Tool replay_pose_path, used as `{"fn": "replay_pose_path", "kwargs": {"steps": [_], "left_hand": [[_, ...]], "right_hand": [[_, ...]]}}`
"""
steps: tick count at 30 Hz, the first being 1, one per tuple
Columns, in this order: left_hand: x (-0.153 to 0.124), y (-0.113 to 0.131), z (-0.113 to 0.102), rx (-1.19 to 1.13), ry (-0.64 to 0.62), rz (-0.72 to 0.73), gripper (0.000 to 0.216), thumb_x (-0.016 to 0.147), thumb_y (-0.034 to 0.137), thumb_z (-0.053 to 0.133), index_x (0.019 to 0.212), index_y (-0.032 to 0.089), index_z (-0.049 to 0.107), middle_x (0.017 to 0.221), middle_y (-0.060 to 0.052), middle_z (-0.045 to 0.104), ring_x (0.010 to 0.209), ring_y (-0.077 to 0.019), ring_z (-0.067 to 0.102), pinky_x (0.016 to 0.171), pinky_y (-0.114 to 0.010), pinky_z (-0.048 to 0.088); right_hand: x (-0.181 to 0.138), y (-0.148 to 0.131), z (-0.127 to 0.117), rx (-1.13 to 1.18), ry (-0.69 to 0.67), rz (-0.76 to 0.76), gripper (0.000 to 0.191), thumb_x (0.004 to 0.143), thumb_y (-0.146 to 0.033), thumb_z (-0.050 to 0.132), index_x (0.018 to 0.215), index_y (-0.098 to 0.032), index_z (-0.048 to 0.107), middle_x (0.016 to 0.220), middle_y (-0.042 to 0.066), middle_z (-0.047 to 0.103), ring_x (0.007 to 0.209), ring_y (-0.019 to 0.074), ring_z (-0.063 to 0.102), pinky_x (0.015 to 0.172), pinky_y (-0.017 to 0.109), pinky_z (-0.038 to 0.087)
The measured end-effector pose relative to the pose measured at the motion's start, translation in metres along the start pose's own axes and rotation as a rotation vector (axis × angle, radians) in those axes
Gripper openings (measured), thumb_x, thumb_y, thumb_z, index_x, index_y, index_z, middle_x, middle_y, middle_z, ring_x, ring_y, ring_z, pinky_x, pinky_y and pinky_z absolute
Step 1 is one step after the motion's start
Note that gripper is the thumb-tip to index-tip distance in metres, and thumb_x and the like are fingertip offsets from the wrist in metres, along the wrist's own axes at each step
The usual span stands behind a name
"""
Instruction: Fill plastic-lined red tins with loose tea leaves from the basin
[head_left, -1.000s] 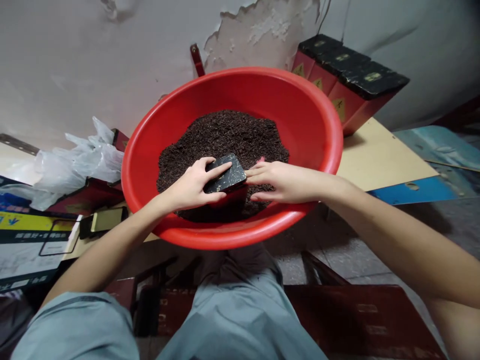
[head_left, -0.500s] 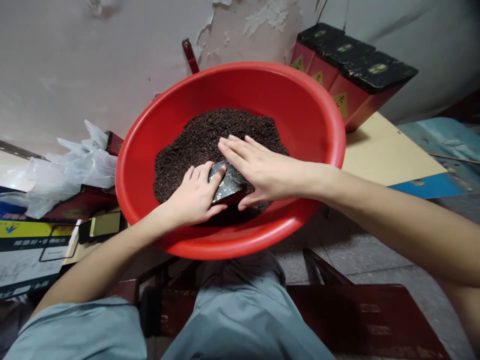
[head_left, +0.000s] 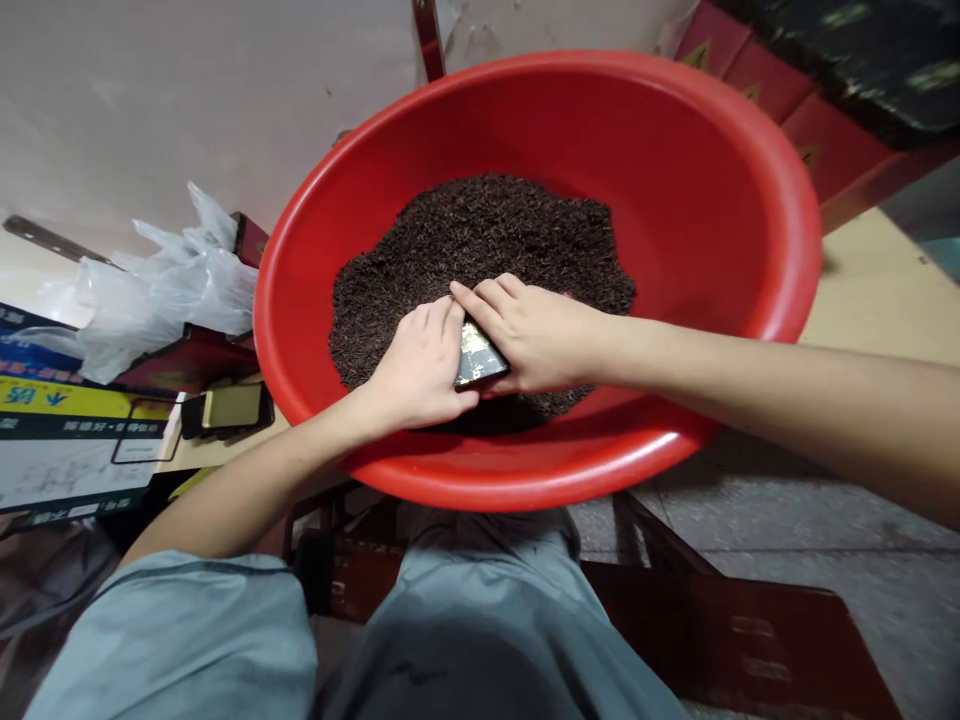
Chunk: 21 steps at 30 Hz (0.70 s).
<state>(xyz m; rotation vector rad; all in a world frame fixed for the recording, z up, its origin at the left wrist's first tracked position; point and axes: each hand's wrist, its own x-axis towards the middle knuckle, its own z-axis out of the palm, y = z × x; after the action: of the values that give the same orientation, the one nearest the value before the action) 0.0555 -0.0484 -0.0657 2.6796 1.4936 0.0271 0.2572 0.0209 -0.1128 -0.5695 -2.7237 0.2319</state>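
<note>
A large red plastic basin (head_left: 720,200) holds a heap of dark, loose dried leaves (head_left: 487,220) that look like tea. Low in the basin, in front of the heap, is a tin with a black, gold-flecked lid (head_left: 480,358). My left hand (head_left: 416,365) is wrapped over the tin's left side. From the right, my right hand (head_left: 536,335) curls around the opposite side. Fingertips of both hands nearly meet at the lid's far edge. Most of the tin's body is hidden by my hands.
Several red tins with black lids (head_left: 885,60) stand at the back right on a pale board (head_left: 870,290). Clear plastic bags (head_left: 180,285) lie at the left, above a printed box (head_left: 82,440). A dark red wooden bench (head_left: 742,620) is below, and a wall rises behind.
My right hand, flat and spread before, has closed around the tin's right side. My left hand's thumb and fingers now lie along its left side. The basin appears larger as the view shifts.
</note>
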Motion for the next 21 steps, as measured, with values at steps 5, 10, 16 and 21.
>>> {"fn": "replay_pose_path", "kwargs": {"steps": [5, 10, 16, 21], "left_hand": [[-0.005, 0.005, -0.017, -0.02, -0.118, -0.202, 0.094, 0.074, 0.044, 0.079, 0.151, 0.008, 0.037, 0.144, -0.025, 0.054, 0.132, -0.0429, 0.055, 0.104, -0.056, 0.055], [-0.013, -0.005, -0.027, -0.143, -0.207, -0.289, 0.094, 0.075, 0.058, 0.079, 0.149, 0.012, 0.043, 0.142, -0.022, 0.056, 0.122, -0.0431, 0.067, 0.099, -0.053, 0.059], [-0.011, -0.027, -0.025, -0.397, -0.213, -0.213, 0.089, 0.091, 0.069, 0.061, 0.156, 0.013, 0.038, 0.154, -0.022, 0.055, 0.134, -0.0385, 0.064, 0.11, -0.045, 0.053], [0.005, -0.039, -0.032, -0.501, -0.352, -0.339, 0.051, 0.109, 0.056, 0.035, 0.138, 0.019, 0.053, 0.123, -0.014, 0.076, 0.092, -0.0281, 0.078, 0.079, -0.037, 0.061]], "right_hand": [[0.001, -0.004, -0.004, 0.004, -0.029, 0.075, 0.11, 0.08, -0.078, 0.073, 0.157, -0.007, 0.04, 0.144, 0.029, 0.055, 0.13, 0.0525, 0.053, 0.107, 0.07, 0.047], [-0.003, 0.009, -0.015, 0.186, -0.098, 0.174, 0.11, 0.072, -0.08, 0.078, 0.153, -0.014, 0.046, 0.139, 0.022, 0.056, 0.125, 0.045, 0.06, 0.105, 0.062, 0.053], [-0.005, 0.027, -0.026, 0.491, -0.236, 0.403, 0.067, 0.1, -0.068, 0.05, 0.15, -0.024, 0.046, 0.129, 0.011, 0.069, 0.109, 0.0287, 0.07, 0.094, 0.043, 0.06], [0.001, 0.032, -0.026, 0.629, -0.296, 0.571, 0.049, 0.106, -0.065, 0.035, 0.119, -0.025, 0.061, 0.109, 0.008, 0.076, 0.094, 0.0256, 0.073, 0.077, 0.037, 0.062]]}}
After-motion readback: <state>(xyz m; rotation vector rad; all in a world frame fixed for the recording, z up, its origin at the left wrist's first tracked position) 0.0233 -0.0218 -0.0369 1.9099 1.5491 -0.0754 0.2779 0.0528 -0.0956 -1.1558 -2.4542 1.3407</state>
